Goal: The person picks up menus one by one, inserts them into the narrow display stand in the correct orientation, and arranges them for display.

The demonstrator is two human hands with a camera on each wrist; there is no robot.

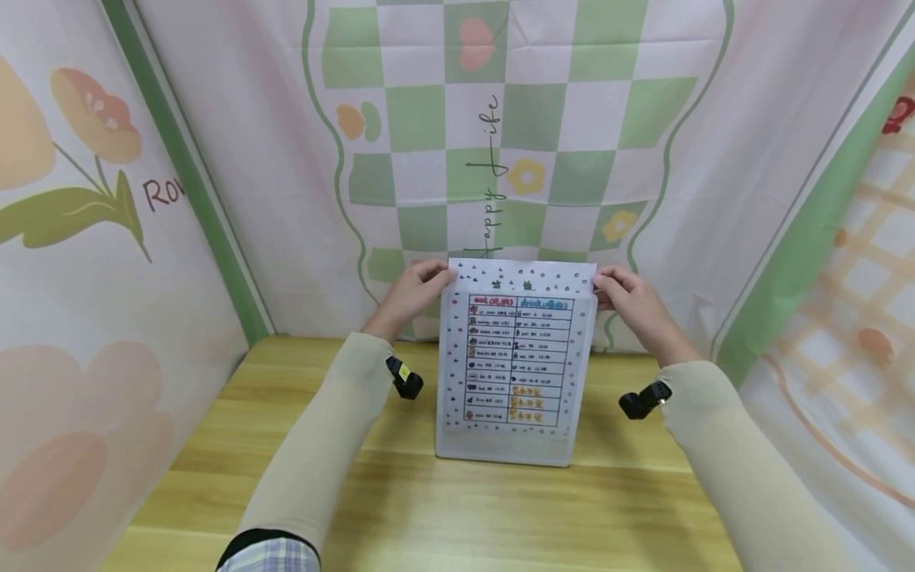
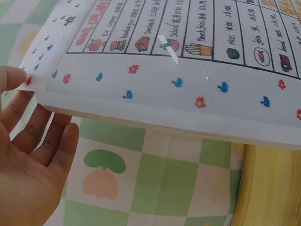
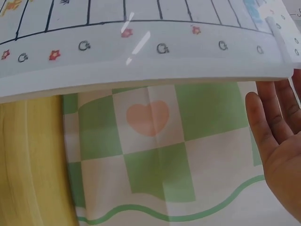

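The left hand (image 1: 411, 292) is pinching the top left corner of a printed sheet (image 1: 516, 357), and the right hand (image 1: 632, 300) is pinching its top right corner. The sheet is sitting in a clear plastic sleeve (image 1: 503, 446), which is standing tilted with its bottom edge on the wooden desk (image 1: 400, 508), in front of a checkered backdrop (image 1: 543, 111).

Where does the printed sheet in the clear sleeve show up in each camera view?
Head: printed sheet at centre, standing on the table, left hand and right hand pinching its top corners.
Left wrist: across the top, left edge in view.
Right wrist: along the top, right edge in view.
Shared landmark: green checked cloth behind.
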